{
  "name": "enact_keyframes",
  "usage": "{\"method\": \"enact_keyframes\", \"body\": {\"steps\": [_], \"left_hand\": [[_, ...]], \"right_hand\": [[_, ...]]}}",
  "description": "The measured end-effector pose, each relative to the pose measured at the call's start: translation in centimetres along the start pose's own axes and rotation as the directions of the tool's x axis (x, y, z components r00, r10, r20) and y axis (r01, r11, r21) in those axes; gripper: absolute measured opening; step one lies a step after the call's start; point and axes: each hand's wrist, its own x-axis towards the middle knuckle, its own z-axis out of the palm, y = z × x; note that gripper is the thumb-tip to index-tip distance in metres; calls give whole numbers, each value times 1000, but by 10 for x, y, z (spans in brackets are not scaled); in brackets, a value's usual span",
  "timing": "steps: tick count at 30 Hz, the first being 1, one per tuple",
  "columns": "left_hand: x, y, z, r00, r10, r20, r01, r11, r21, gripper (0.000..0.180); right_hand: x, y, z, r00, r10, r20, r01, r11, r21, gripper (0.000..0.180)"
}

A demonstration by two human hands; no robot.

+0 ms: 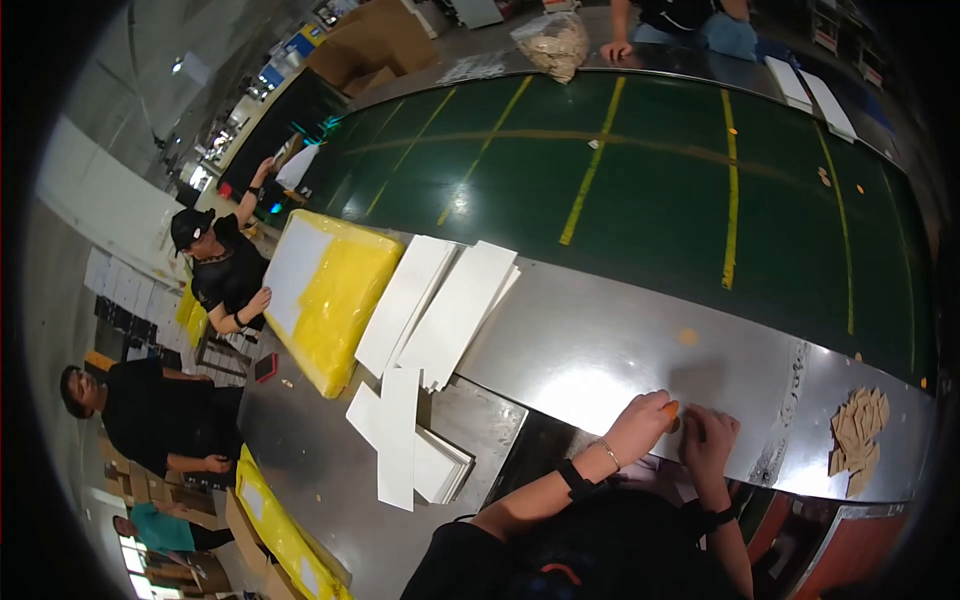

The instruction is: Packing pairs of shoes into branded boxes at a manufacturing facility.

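Observation:
Over the metal ledge (590, 340) in front of me, my two hands are close together. My left hand (638, 428) is closed in a pinch on a small orange round piece (671, 410), which shows at its fingertips. My right hand (709, 440) sits just beside it with the fingers curled in; what they hold, if anything, is too small to make out. To the right on the ledge lies a pile of small brown paper pieces (858, 430), apart from both hands.
A green conveyor belt (660, 190) with yellow stripes runs beyond the ledge. Left of me are stacked white card strips (460, 310) and a large yellow-wrapped bundle (340, 290). A clear bag of brown pieces (553, 45) stands across the belt. Other people work at left and far side.

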Motion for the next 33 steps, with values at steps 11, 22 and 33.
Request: {"method": "enact_keyframes", "body": {"steps": [11, 22, 33], "left_hand": [[4, -25, 17, 991, -133, -17, 126, 966, -227, 15], [61, -39, -26, 914, -239, 329, 286, 952, -105, 17], [169, -63, -36, 903, -159, -400, 205, 976, 76, 17]], "right_hand": [[-9, 11, -2, 998, -50, -47, 48, 998, -43, 16], [-4, 15, -2, 1000, 10, 8, -11, 999, 44, 16], [-5, 7, -9, 999, 28, 23, -29, 997, 72, 13]]}}
